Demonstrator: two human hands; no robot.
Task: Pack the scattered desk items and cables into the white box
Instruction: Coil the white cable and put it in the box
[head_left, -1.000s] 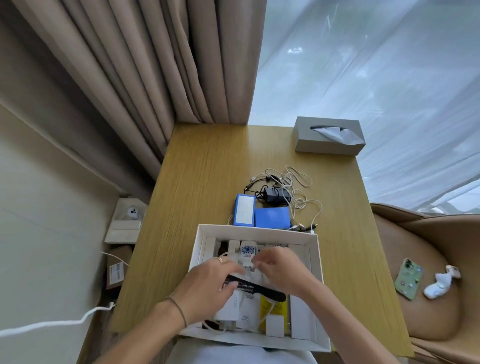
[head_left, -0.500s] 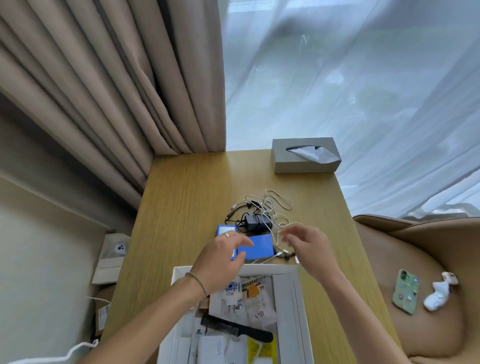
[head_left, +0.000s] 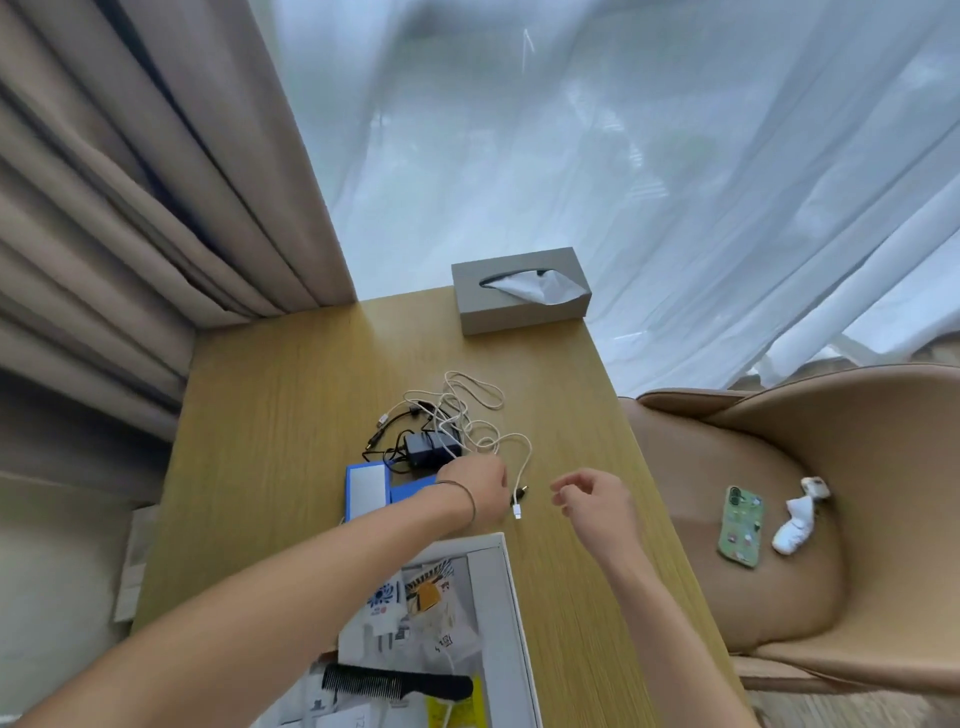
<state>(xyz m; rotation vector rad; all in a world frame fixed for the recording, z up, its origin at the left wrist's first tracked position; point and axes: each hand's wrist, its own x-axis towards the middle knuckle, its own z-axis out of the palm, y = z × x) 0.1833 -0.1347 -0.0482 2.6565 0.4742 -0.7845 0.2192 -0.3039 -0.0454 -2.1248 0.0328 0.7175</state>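
The white box (head_left: 500, 613) sits at the near edge of the wooden desk (head_left: 270, 415), holding a black comb (head_left: 395, 685) and several packets. Behind it lies a tangle of white cables (head_left: 470, 410) with a black adapter (head_left: 428, 447) and two blue boxes (head_left: 366, 491). My left hand (head_left: 475, 491) reaches across over the blue boxes and pinches the white cable near its loop; the cable's plug (head_left: 517, 509) dangles just right of the hand. My right hand (head_left: 592, 501) hovers above the desk to the right, fingers loosely curled, holding nothing.
A grey tissue box (head_left: 519, 291) stands at the desk's far right corner. A tan chair (head_left: 831, 467) at the right carries a green phone (head_left: 740, 525) and a small white object (head_left: 797, 519). Curtains hang behind the desk.
Both hands left the box and the comb and reached forward to the cable pile. My left hand crossed over the blue boxes and closed on the white cable; the view tilted up.
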